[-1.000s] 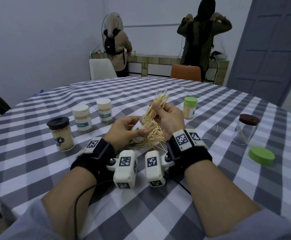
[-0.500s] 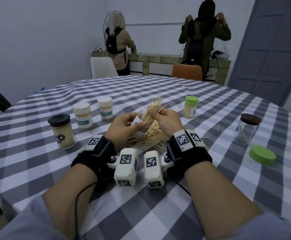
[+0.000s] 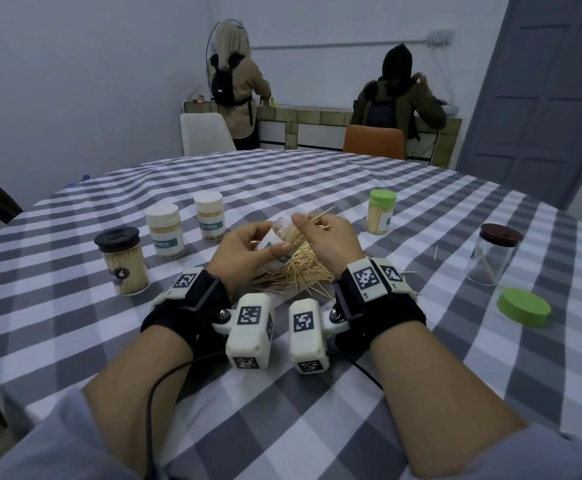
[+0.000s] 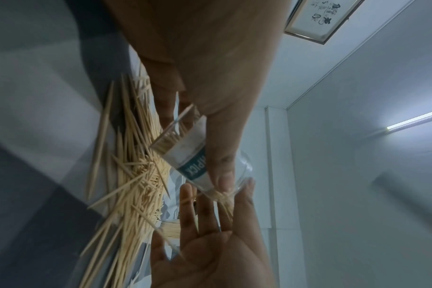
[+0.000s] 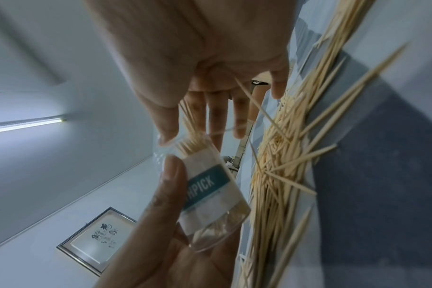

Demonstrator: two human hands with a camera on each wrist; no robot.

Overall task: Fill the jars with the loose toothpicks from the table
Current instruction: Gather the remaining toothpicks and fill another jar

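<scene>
**Feeding a Toothpick Bundle into the Tilted Jar**

Holding the clear labelled jar (image 3: 275,239) in the left hand (image 3: 244,252), the person tilts its open mouth toward the right hand (image 3: 329,244). The thumb lies across the label and the fingers curl behind the body, so the jar is clamped firmly above the table (image 3: 317,181). The tilt presents the mouth sideways, which lets long sticks slide in lengthwise instead of dropping end-on.

The right hand pinches a bundle of toothpicks (image 3: 300,233) between thumb and fingers, the lower ends at or just inside the mouth; the right wrist view shows tips entering, though how deep they reach cannot be told. A few sticks splay upward past the fingers.

The loose pile (image 3: 296,271) lies directly beneath both hands, so any stick that slips falls back onto the supply.

Four capped jars stand filled: a dark-lidded jar (image 3: 121,261), two white-lidded jars (image 3: 165,230), and a green-lidded jar (image 3: 381,211). A brown-lidded jar (image 3: 495,252) to the right holds almost nothing, with a loose green lid (image 3: 524,306) beside it. Judging by the pile, much filling remains.
</scene>
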